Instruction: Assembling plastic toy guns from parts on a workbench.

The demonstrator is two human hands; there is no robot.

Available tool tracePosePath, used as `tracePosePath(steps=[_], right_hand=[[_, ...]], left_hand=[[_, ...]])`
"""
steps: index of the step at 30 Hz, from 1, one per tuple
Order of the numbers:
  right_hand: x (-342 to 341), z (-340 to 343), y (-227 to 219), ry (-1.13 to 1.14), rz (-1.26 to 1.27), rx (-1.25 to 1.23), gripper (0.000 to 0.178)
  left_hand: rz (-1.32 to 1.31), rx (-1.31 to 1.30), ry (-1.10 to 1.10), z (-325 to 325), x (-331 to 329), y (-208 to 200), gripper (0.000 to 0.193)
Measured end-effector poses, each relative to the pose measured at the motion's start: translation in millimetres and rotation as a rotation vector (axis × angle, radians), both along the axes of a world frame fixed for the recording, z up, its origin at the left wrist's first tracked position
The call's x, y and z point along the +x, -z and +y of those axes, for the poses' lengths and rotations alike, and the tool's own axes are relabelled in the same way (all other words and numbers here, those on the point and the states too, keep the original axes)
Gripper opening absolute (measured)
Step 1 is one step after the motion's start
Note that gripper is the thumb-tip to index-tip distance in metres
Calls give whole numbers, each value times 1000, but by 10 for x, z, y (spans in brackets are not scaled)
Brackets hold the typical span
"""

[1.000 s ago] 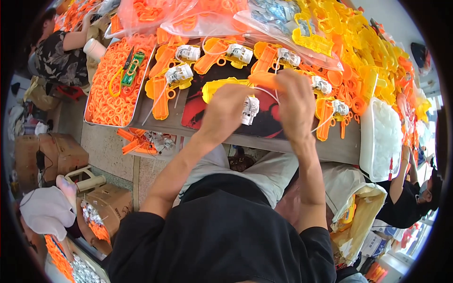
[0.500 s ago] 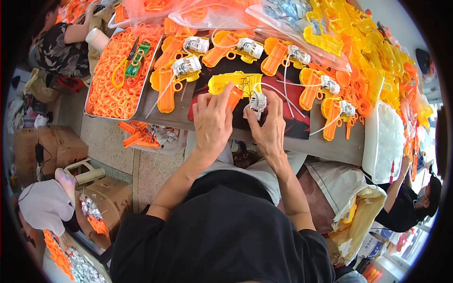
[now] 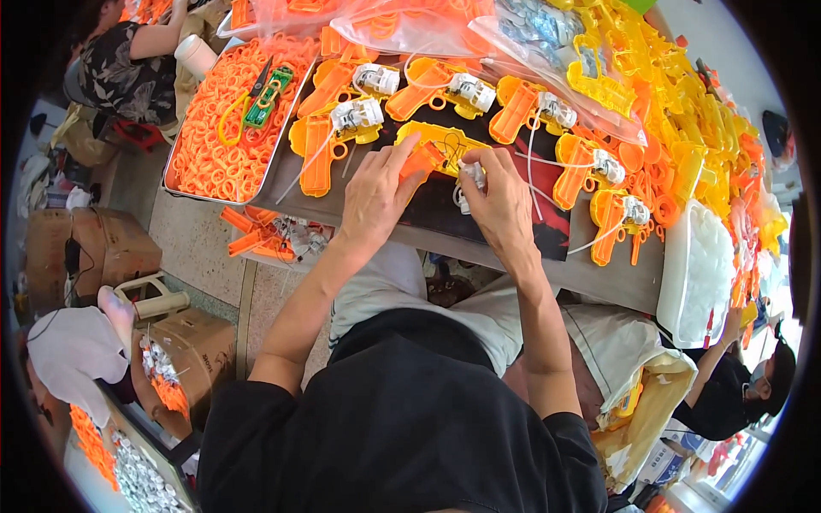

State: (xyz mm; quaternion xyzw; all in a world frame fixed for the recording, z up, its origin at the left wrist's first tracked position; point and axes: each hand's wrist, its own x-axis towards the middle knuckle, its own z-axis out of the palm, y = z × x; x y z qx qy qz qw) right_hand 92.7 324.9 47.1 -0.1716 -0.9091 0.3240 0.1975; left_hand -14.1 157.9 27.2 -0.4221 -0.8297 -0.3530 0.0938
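An orange-and-yellow toy gun shell (image 3: 435, 134) lies on the table in front of me, with thin dark wires in its yellow part. My left hand (image 3: 375, 193) is closed on its orange handle (image 3: 420, 162), thumb and index finger along it. Beside the shell, my right hand (image 3: 503, 195) pinches a white mechanism (image 3: 467, 186) that my fingers partly cover. Around them lie several toy gun halves, such as one at the left (image 3: 315, 154) and one at the right (image 3: 571, 181), each fitted with a white mechanism; some have a white tube.
A metal tray (image 3: 282, 128) of orange rings stands at the left, with scissors (image 3: 259, 81) and a green tool (image 3: 268, 101) on top. Yellow and orange parts (image 3: 684, 128) heap up at the right, near a white tub (image 3: 697, 274). Plastic bags (image 3: 547, 51) lie at the back. Other people sit nearby.
The view has shifted slightly, moving the table's things rightward. My left fingers have closed around the orange handle, and my right fingers have drawn into a tighter pinch on the white mechanism.
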Motion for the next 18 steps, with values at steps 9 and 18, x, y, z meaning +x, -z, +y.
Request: tracePosePath(steps=[9,18], right_hand=[[-102,43,-38,32,-50,-6,22],[-341,50,131,-71,94,214,26]], left_hand=[[71,146,-90,115,41,22,45],[72,153,-81,93,-8,191,29]])
